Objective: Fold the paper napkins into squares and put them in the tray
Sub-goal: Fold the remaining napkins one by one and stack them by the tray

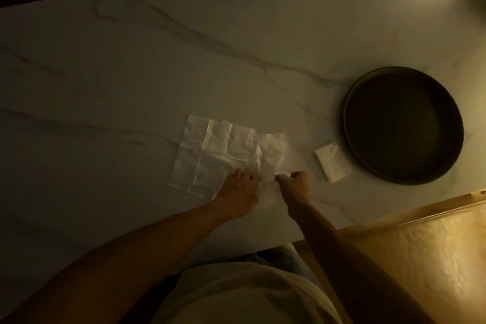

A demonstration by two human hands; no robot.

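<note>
A: The right hand (294, 183) pinches the top napkin's (272, 155) near edge; the left hand (240, 187) presses flat on the spread napkins (210, 155).

B: It may tear or drag the others. The tray (349, 123) holds nothing; one folded square (332, 162) sits beside it.

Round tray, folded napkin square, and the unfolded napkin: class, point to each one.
round tray (351, 92): head view, on its left rim.
folded napkin square (332, 162): head view, on its middle.
unfolded napkin (210, 150): head view, on its creased middle.
</note>
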